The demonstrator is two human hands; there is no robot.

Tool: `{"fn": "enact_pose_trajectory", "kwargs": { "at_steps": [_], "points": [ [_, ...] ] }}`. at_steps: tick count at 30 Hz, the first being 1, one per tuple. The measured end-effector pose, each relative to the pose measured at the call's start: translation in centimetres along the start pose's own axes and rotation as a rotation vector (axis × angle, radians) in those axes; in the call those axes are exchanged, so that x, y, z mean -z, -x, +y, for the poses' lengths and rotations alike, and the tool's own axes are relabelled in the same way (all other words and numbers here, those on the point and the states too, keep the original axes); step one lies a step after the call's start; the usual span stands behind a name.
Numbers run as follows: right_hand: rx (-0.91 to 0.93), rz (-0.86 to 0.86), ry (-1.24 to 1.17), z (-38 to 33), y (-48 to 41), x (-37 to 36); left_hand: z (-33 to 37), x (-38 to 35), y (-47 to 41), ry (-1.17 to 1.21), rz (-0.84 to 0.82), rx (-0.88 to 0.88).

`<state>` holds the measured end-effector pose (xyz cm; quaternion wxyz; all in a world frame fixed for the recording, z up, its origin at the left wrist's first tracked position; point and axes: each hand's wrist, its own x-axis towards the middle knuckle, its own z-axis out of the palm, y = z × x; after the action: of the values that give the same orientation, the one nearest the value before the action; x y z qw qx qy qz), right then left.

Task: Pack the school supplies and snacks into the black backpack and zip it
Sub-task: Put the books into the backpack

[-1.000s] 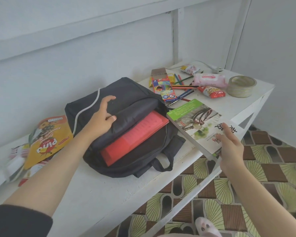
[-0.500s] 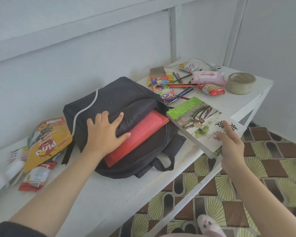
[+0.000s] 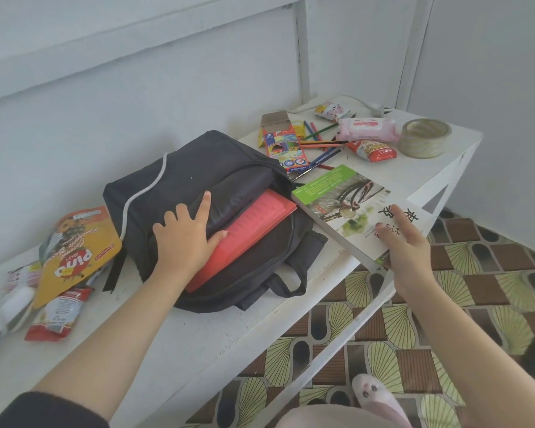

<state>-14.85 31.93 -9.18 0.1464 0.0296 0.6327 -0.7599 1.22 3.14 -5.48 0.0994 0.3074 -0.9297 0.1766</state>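
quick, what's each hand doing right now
Left hand: open, flat on the black backpack, thumb at the red folder.
Right hand: holding the green book.

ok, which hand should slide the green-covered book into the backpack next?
Probably the right hand: it already grips the green-covered book by its near corner, right beside the backpack opening. The left hand lies flat on the flap, steadying it.

Black fabric backpack (image 3: 198, 168) lies flat and unzipped on the white table, a red flat folder (image 3: 244, 233) poking from its mouth, a green-and-white paperback book (image 3: 346, 202) tilted right beside the opening.
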Motion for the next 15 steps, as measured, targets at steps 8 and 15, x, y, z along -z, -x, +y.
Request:
{"fn": "enact_pose_trajectory", "kwargs": {
  "at_steps": [8,15],
  "points": [
    [-0.030,0.016,-0.169,-1.0,0.4,-0.1,-2.7,2.0,-2.1,0.271,-0.131,-0.016],
    [-0.036,-0.088,-0.301,-3.5,0.6,0.2,-4.5,4.7,-4.2,0.327,-0.063,-0.011]
  ]
}}
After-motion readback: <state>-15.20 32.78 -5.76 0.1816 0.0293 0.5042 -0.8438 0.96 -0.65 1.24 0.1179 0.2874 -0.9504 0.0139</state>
